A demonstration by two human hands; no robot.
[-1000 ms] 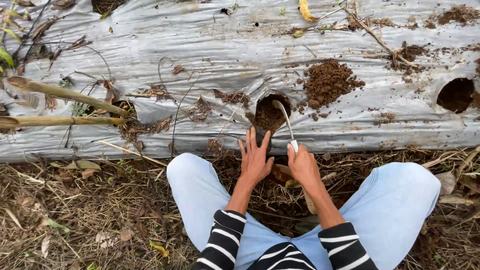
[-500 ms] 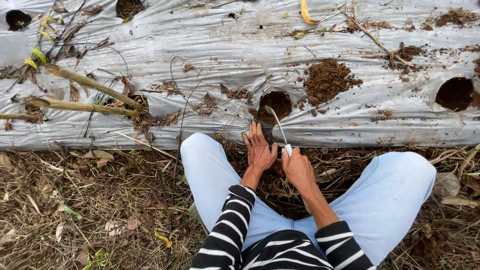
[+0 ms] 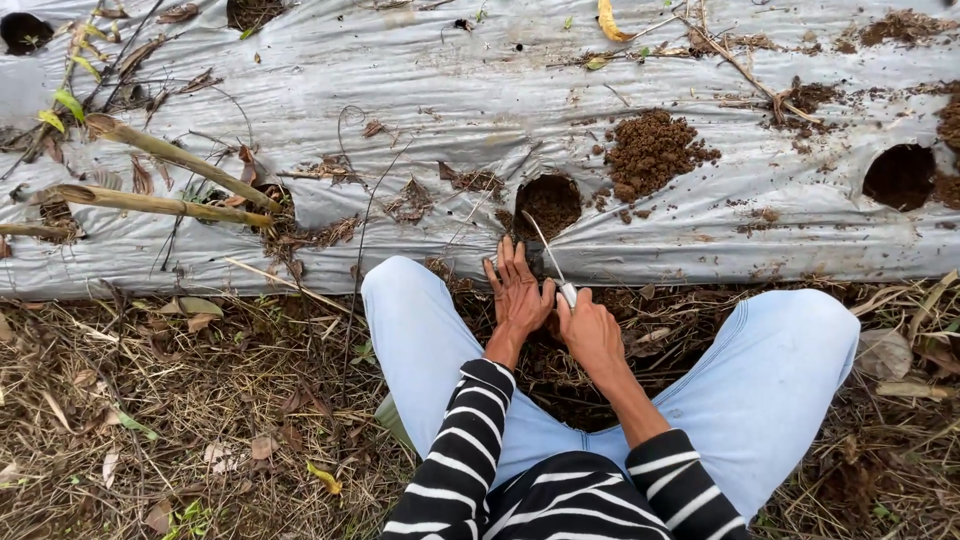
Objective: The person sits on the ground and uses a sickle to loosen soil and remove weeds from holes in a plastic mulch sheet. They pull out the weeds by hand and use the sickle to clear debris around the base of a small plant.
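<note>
Even, diffuse daylight from above; shadows are soft and short. The wrinkled silver-grey plastic mulch sheet (image 3: 420, 110) shows mild sheen without harsh glare. Round planting holes read as dark pockets. Focus is sharp throughout, with slight wide-angle stretching toward the frame corners.

Soil heap (image 3: 652, 152) right of hole (image 3: 547, 204) (on sheet (image 3: 420, 90))

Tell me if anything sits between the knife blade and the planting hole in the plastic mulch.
Nothing visible does. The knife, held in the right hand, points its tip at the near rim of the planting hole.
</note>
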